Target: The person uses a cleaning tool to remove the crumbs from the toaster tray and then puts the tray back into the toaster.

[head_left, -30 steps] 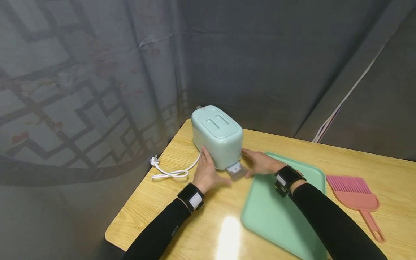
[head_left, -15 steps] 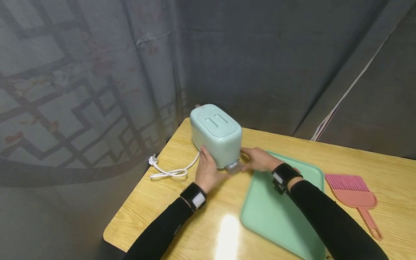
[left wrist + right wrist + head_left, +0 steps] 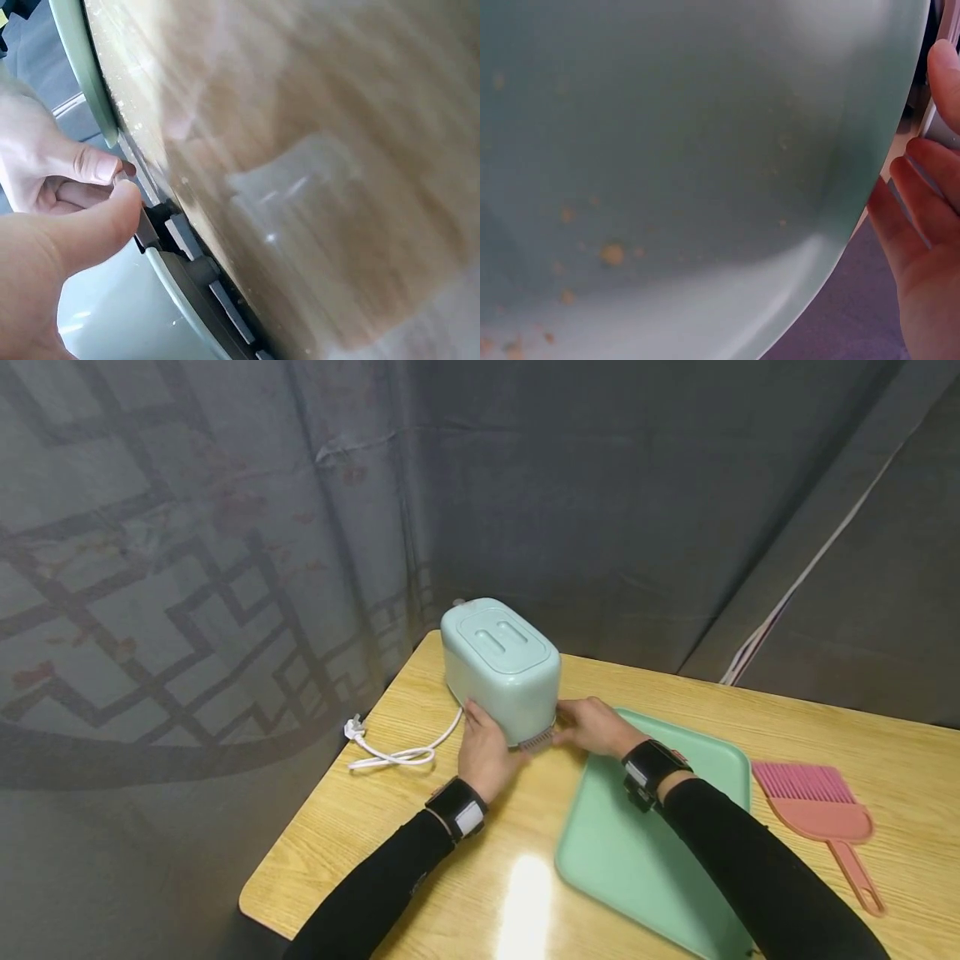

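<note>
A pale mint toaster with a lid stands at the table's back left corner. From its near end, low down, sticks out a short strip of a slotted crumb tray. My left hand lies with its fingers along the toaster's left side, thumb at the crumb tray's outer edge. On the other side, my right hand has its fingers by the toaster's right side and its thumb at the same edge. The left wrist view shows both thumbs meeting at the crumb tray's brownish edge. Most of the crumb tray is hidden under the toaster.
A green serving tray lies right of the toaster, under my right forearm; crumbs show on it. Further right is a pink brush with a dustpan. A white power cord is looped on the left. Grey curtains hang behind.
The crumb tray has slid further into the toaster's base, so less of it sticks out. Both hands have moved along with it, thumbs closer together. The toaster has stayed put.
</note>
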{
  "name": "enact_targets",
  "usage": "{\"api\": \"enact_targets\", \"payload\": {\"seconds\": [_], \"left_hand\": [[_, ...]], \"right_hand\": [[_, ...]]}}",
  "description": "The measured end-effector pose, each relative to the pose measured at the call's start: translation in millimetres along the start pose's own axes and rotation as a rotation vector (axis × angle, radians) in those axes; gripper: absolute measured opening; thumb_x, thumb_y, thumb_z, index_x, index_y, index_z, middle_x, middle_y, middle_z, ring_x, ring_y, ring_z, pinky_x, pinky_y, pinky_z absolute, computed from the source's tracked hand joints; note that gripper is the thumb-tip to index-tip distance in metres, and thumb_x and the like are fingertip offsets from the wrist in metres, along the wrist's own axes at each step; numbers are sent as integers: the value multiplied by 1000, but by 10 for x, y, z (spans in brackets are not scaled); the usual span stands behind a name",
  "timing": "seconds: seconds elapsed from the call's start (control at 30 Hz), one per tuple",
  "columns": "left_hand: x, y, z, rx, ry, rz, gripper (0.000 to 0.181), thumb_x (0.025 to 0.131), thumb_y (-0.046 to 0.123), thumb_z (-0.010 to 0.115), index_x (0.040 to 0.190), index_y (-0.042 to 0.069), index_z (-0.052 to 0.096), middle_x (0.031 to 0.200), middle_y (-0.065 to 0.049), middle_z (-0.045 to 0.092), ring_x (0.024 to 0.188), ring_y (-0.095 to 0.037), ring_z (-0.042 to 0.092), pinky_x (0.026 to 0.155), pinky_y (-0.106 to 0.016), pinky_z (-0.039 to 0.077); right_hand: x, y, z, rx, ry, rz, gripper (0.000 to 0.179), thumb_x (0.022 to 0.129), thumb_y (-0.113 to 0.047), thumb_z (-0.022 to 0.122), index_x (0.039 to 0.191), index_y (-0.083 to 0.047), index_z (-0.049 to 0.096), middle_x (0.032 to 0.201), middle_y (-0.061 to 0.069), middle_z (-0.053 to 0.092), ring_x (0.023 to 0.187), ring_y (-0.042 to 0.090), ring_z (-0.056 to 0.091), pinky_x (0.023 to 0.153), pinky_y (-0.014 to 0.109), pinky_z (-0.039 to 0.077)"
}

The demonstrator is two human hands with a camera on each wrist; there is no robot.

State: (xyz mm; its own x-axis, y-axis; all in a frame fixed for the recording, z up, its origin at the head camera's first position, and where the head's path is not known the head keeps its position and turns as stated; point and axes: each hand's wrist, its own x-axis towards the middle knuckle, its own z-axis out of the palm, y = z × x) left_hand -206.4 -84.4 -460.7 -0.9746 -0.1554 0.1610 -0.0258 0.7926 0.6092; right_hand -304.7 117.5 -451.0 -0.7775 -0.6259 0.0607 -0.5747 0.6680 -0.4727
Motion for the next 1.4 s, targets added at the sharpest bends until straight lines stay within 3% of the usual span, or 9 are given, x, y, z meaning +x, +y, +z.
{"api": "enact_targets", "payload": {"seconds": [0.27,0.57,0.77,0.97,1.13,1.27,1.4], "left_hand": [[12,38,1,-28,0,-21,137,68,24,96,150,-21,-4,153,-47,12,144,-53,26,111,-53,37],[18,19,14,31,37,-2,135,66,24,97,150,-22,2,151,-48,19,141,-54,32,110,-52,39],[14,33,34,46,73,-2,127,72,29,94,149,-24,7,147,-50,26,136,-55,39,107,-53,42],[29,78,60,33,69,-57,116,79,25,89,149,-23,9,147,-48,29,134,-53,43,105,-53,45],[31,96,91,15,80,-83,111,81,19,87,149,-23,10,145,-47,33,123,-52,54,98,-52,51],[27,97,103,34,101,-65,107,81,16,87,146,-25,14,141,-47,38,109,-51,62,91,-50,55],[23,86,72,8,76,-52,104,82,13,84,147,-25,12,135,-46,45,98,-48,66,86,-50,57]], "right_hand": [[-3,-24,14,61,7,20,59,86,-20,83,138,-2,61,135,18,63,128,36,57,105,52,45],[22,-22,25,56,22,6,64,80,-15,87,137,-1,61,135,19,62,127,37,58,105,52,45],[64,-1,59,22,61,17,53,84,-21,85,131,-4,67,127,15,68,121,34,63,101,51,49],[91,-32,76,9,111,42,41,84,-21,85,119,-3,74,117,16,72,111,31,68,97,50,51],[98,-60,108,-1,151,64,38,83,-18,86,115,-1,75,112,17,74,103,30,69,94,49,52],[94,-75,127,-7,178,63,37,82,-18,86,113,0,76,109,18,74,101,30,69,93,49,53],[93,-79,117,-2,182,60,38,81,-17,87,113,1,75,109,18,74,103,33,70,93,50,53]]}}
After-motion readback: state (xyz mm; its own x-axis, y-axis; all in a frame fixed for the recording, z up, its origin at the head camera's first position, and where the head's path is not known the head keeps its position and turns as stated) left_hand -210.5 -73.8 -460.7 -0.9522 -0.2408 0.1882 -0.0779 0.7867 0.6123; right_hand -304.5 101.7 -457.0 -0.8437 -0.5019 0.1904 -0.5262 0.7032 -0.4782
